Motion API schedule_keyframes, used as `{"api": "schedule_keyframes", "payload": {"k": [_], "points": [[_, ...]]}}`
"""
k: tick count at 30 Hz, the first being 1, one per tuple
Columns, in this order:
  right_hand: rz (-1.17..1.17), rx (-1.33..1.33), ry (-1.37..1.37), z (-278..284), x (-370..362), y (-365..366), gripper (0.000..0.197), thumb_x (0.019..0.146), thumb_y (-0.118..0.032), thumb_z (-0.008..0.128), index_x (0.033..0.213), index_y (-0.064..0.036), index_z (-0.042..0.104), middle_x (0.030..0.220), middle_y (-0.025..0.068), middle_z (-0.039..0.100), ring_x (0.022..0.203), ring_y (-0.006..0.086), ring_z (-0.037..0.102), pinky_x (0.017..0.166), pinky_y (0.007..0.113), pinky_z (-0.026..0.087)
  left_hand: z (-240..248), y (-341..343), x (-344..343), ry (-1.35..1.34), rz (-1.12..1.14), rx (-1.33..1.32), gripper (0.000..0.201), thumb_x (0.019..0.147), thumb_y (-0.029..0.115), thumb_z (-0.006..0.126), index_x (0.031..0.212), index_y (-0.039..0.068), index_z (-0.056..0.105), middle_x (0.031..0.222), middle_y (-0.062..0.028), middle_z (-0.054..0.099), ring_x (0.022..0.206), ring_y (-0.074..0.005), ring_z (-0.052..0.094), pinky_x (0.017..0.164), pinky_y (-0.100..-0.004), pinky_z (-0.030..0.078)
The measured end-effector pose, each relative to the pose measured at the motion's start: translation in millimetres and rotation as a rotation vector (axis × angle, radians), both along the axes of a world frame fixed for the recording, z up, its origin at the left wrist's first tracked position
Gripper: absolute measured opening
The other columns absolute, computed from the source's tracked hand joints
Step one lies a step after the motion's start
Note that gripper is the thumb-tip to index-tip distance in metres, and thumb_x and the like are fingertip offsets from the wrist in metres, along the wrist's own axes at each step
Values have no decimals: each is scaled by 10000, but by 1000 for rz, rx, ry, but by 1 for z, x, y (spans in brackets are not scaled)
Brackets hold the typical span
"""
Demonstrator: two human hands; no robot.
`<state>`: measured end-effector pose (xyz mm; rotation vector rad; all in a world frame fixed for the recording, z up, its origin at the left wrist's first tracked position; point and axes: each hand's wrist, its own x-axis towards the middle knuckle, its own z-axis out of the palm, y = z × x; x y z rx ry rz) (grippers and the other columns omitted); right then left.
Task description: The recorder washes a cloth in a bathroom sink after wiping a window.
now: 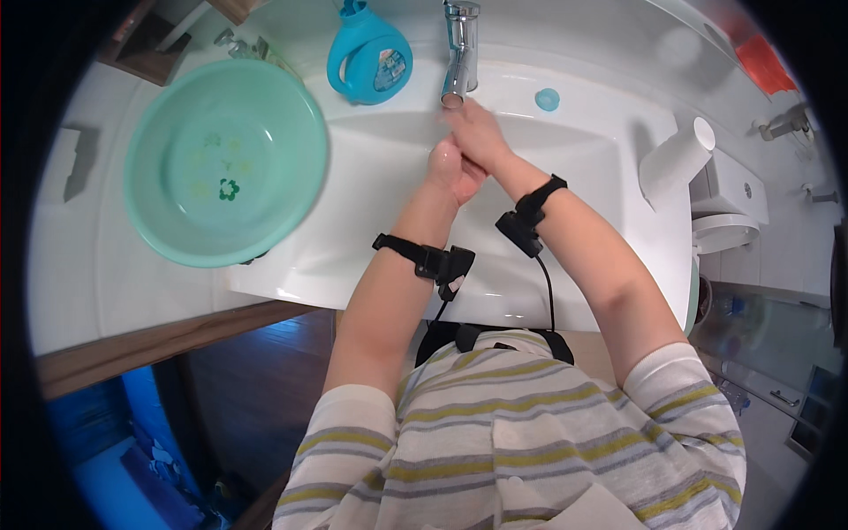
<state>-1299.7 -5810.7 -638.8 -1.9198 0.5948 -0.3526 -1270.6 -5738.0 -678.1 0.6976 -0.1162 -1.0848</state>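
My left hand (452, 173) and my right hand (482, 137) are together over the white sink (389, 141), just below the mouth of the chrome faucet (458, 53). The right hand overlaps the far part of the left hand, and its fingers are smeared by motion close to the spout. Fingers of the left hand are partly hidden and seem bent; how far they close cannot be made out. The skin looks wet, and no object shows between the hands. A black strap with a small box (433, 263) circles the left forearm; another strapped box (521, 231) sits on the right.
A green plastic basin (177, 221) stands left of the sink. Behind the sink are a blue detergent bottle (371, 57) without its cap and a small light-blue cap (547, 99). A white cylinder (676, 159) leans on the right rim. Cables hang from both straps.
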Motion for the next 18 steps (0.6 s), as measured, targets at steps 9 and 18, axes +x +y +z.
{"api": "schedule_keyframes", "payload": {"k": [9,18], "points": [[54,-491,-379,-26,-5,58,399,808,-231,385,1138,-17,453,1111,219,498,1043,338,468,869,378,354,-5,22,17,0,236,-61,368,868,312,363,1131,62,426,1108,-77,470,1037,-229,453,878,-386,368],[65,-127,-343,-32,-19,27,366,793,-178,385,1121,-34,463,1087,223,505,1038,343,472,891,381,345,10,17,35,192,45,29,374,877,368,328,1097,86,438,1089,-81,463,1002,-241,462,830,-376,391]]}}
